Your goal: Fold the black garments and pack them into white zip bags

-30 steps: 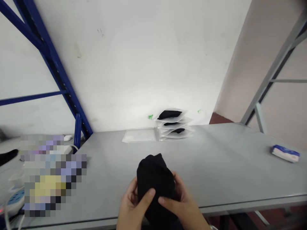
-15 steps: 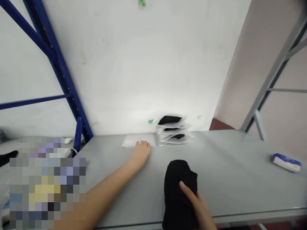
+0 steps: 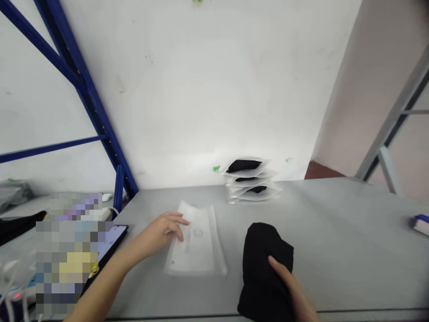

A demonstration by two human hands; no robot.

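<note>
A frosted, see-through plastic bag lies flat on the grey table, left of the middle. My left hand is at its left edge, fingers apart and reaching over the plastic; whether the fingertips press on it I cannot tell. Near the front edge, my right hand grips a folded black cloth item, thumb on top and the other fingers hidden. Further back by the wall sits a stack of similar bags, their mouths gaping to the right and front, with black cloth inside.
A phone lies at the table's left edge beside a blurred-out patch and white cables. Blue rack posts rise at the left, grey ones at the right. A blue-and-white packet lies far right.
The plastic bag has come from the back of the table toward me, and my left hand has moved nearer and left, its fingers now spread. My right hand still holds the black cloth.
</note>
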